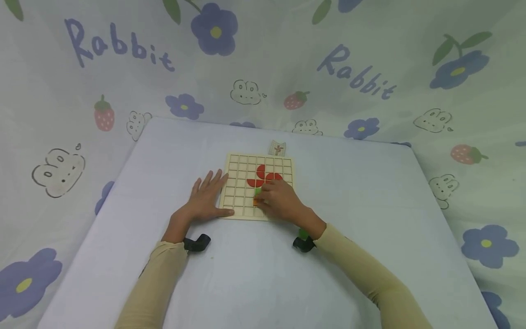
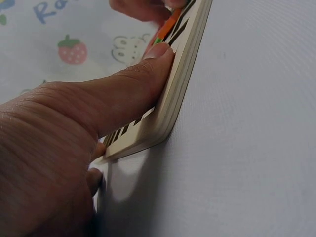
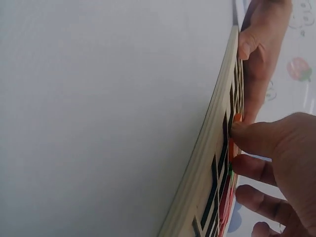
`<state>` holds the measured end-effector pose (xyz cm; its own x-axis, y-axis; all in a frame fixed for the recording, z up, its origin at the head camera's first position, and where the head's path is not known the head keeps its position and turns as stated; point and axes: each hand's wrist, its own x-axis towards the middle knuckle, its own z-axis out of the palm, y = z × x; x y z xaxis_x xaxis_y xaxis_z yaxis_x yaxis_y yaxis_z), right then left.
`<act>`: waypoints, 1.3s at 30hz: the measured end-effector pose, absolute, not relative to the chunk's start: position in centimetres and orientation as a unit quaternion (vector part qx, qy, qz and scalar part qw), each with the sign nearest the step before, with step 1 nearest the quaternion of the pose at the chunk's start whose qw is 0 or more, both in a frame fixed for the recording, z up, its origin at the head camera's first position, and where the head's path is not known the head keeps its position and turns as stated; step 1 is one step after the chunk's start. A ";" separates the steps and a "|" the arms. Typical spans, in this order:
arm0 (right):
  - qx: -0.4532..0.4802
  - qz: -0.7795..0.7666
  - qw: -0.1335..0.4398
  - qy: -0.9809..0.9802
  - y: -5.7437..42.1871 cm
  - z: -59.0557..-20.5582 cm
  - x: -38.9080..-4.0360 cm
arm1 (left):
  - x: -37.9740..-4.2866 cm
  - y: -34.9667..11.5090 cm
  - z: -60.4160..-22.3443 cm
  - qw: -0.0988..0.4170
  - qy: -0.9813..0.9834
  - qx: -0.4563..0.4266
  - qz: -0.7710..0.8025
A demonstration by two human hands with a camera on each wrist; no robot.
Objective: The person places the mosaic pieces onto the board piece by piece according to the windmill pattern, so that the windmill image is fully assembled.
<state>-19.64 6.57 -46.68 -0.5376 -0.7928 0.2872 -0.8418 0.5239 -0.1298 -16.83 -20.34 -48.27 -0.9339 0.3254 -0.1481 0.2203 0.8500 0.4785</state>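
An orange piece (image 1: 256,201) sits under the fingertips of the right hand (image 1: 281,200), low in the wooden grid board (image 1: 240,183), in a cell near the board's near edge. The right-wrist view shows the same orange piece (image 3: 233,143) pinched at the thumb tip (image 3: 242,133) against the board's face, so the grip is narrow and closed on that piece. Just beyond the fingers lies a green piece (image 1: 258,191), and farther out from the grip a cluster of red pieces (image 1: 263,176) fills cells in the upper middle of the grid, shaped like a blossom.

The step in hand looks like seating the orange piece into its cell below the green one. The next move, as I judge it, calls for a flat, square press so the piece drops level between the grid ribs, then a clean lift of the fingers without dragging it out again.

The left hand (image 1: 207,196) lies flat with fingers spread on the board's left edge, holding nothing; in the left-wrist view its thumb (image 2: 123,94) presses along the board's rim (image 2: 168,113), steadying it on the desk (image 1: 246,274). Beyond the board's far edge rests a small pattern card (image 1: 277,148). A printed cloth with rabbits, strawberries and flowers (image 1: 213,27) hangs behind.
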 end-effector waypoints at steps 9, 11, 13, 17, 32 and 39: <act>0.460 0.091 0.051 -0.882 7.0 -46.0 -19.5 | -16.9 -20.1 -48.4 0.114 0.955 0.143 0.235; 0.458 0.102 0.051 -0.881 7.3 -46.2 -19.4 | -16.9 -20.1 -48.4 0.114 0.955 0.142 0.235; 0.458 0.114 0.055 -0.880 7.8 -46.4 -19.3 | -16.8 -20.2 -48.4 0.114 0.955 0.140 0.236; 0.442 0.134 0.055 -0.885 9.4 -46.4 -18.8 | -16.8 -20.2 -48.3 0.114 0.955 0.138 0.238; 0.362 0.167 0.028 -0.917 17.0 -45.3 -15.6 | -16.7 -20.4 -48.0 0.108 0.956 0.141 0.235; 0.360 0.179 -0.014 -0.916 19.3 -45.2 -13.9 | -16.7 -20.3 -48.3 0.102 0.954 0.145 0.241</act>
<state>-13.92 19.28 -45.21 -0.7409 -0.6637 0.1027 -0.6535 0.6772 -0.3382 -16.69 -20.34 -48.29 -0.9372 0.3257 -0.1251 0.2276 0.8423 0.4887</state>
